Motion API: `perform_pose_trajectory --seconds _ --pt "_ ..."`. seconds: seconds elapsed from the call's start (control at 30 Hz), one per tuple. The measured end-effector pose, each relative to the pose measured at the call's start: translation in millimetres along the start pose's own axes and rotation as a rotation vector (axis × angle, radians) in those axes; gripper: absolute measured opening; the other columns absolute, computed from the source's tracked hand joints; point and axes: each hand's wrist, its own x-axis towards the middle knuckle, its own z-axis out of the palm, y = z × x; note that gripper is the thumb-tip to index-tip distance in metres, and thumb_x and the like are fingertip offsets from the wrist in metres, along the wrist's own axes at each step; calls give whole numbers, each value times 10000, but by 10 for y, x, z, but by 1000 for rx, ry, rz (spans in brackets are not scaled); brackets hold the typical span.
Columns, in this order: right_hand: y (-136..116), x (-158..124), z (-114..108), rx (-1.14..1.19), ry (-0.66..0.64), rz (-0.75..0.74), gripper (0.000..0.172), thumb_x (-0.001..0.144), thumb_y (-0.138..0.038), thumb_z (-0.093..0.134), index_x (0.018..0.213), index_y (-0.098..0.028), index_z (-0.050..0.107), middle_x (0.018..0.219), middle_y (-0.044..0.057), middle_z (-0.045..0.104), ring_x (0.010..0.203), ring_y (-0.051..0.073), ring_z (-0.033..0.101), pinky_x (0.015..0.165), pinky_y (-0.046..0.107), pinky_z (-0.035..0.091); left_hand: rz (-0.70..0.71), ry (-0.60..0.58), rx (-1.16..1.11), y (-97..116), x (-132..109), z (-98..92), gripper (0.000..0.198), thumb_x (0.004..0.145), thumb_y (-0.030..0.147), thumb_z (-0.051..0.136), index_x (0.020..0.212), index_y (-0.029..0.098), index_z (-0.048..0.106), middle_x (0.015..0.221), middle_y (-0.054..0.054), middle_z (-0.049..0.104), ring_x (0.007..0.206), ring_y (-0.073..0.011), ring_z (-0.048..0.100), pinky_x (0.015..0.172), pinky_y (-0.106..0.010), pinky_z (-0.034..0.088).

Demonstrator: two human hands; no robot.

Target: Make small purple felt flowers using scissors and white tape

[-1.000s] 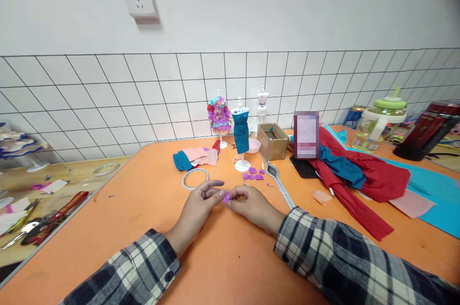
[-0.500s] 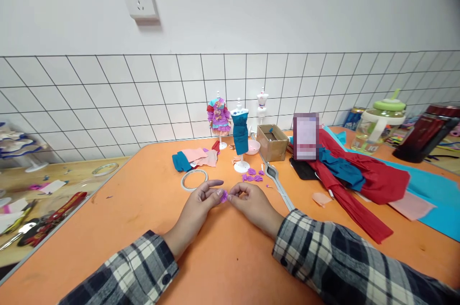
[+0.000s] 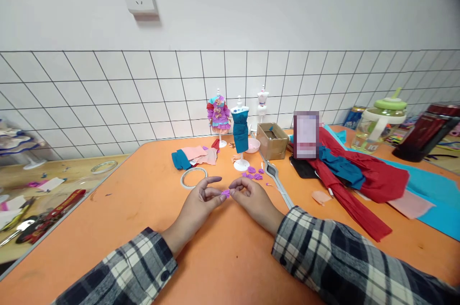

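Between my two hands is a small crumpled piece of purple crepe paper (image 3: 225, 193). My left hand (image 3: 201, 199) pinches its left side between thumb and a finger, with the index finger stretched out above. My right hand (image 3: 253, 199) pinches the right side with thumb and fingertips. Just beyond lie several similar purple paper pieces (image 3: 251, 170). Behind them stands a small dress form in a teal wrap (image 3: 240, 131) on a white base. A roll of tape (image 3: 194, 178) lies flat past my left hand.
Folded paper scraps (image 3: 196, 155) lie back left. Behind are a dressed purple form (image 3: 219, 116), a white form (image 3: 262, 104), a pink bowl (image 3: 253, 145) and a cardboard box (image 3: 272, 141). Right of them are a phone (image 3: 306, 135), red crepe paper (image 3: 377, 175) and a jug (image 3: 377, 125).
The purple piece has turned slightly and looks flatter between my fingers. My right fingertips have shifted a little upward; both hands stay in nearly the same place.
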Motion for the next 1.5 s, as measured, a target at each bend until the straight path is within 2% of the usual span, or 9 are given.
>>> perform_pose_trajectory --seconds 0.17,0.33,0.47,0.63,0.77,0.9,1.07,1.23,1.5 --pt "-36 -1 -7 -91 -22 4 82 747 -237 592 749 -173 643 709 -12 624 578 102 478 549 236 358 87 -16 113 7 -20 13 509 702 357 724 1130 183 510 789 -21 686 792 -189 651 792 -319 475" --pt "-46 0 -10 -71 16 -39 100 765 -262 595 773 -173 640 725 -12 626 559 91 471 531 223 357 112 -63 148 24 -24 0 366 745 398 679 1033 182 612 994 -76 679 972 -232 619 865 -338 462" --pt "-34 5 -17 -96 -11 -44 78 757 -236 597 766 -172 641 690 -23 614 513 78 432 489 214 326 108 -104 260 19 0 0 261 764 424 650 789 165 670 868 -52 671 861 -212 602 811 -312 452" --pt "-27 10 -52 -133 9 -86 140 774 -252 595 882 -183 652 790 -10 651 554 85 473 536 221 366 151 -138 303 18 8 -7 262 755 420 657 686 168 664 761 -29 635 749 -181 569 715 -274 435" --pt "-11 9 -59 -115 -87 -53 165 815 -283 558 842 -176 680 781 13 670 644 117 539 594 234 396 151 -123 289 2 3 -17 255 749 423 662 707 172 679 766 -36 646 748 -186 575 706 -275 440" --pt "-13 8 -63 -219 -48 -65 96 767 -248 607 759 -186 680 698 -6 654 587 108 501 544 229 354 171 -105 354 -5 0 -20 252 770 416 646 728 172 693 767 -47 661 749 -196 590 706 -287 455" --pt "-51 2 -83 -288 -22 -116 89 766 -235 601 756 -199 681 664 -21 634 577 105 495 527 225 336 210 -58 372 11 -10 -31 272 782 395 651 961 199 710 1005 -86 701 931 -239 624 832 -324 469" --pt "-52 -22 -63 -336 -46 -154 84 759 -221 605 746 -201 686 677 -18 641 597 109 507 538 230 333 186 -53 400 4 -3 -27 189 771 363 655 758 181 705 807 -67 696 809 -224 629 767 -315 475" --pt "-46 -15 -67 -275 -63 -107 97 763 -230 597 780 -194 686 692 -15 649 583 105 496 536 225 346 93 -32 299 50 -24 -5 194 731 371 679 749 179 704 774 -44 699 752 -203 624 723 -290 473"
